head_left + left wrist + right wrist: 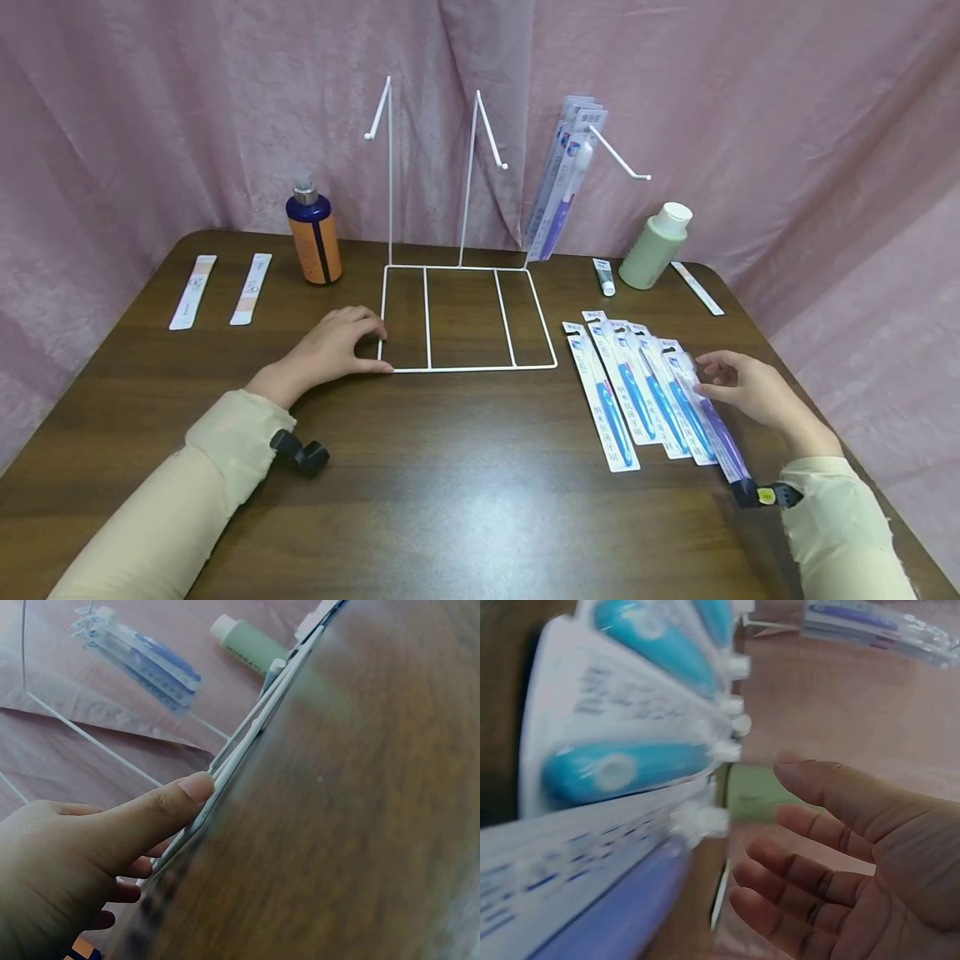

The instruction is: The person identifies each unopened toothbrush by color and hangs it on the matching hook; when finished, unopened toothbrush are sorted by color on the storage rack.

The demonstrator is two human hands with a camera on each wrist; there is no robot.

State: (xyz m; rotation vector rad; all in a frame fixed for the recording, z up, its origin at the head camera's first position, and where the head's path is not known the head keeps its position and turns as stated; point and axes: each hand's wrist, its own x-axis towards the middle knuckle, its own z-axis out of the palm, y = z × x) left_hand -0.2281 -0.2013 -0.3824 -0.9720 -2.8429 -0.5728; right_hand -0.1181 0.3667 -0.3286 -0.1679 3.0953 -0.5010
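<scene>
Right wrist: hand [900, 859] seemingly off toothbrush [626, 904]

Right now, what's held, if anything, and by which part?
The left hand grips the white rack by its base's front left corner; the right hand holds nothing.

- Left arm [198, 475] angled forward and inward
- Left grip [330, 346] clasping, thumb extended, fingers curved
- Right arm [847, 517] reaching forward, bent inward
- Right grip [742, 390] holding nothing, fingers loosely bent, thumb apart
</scene>
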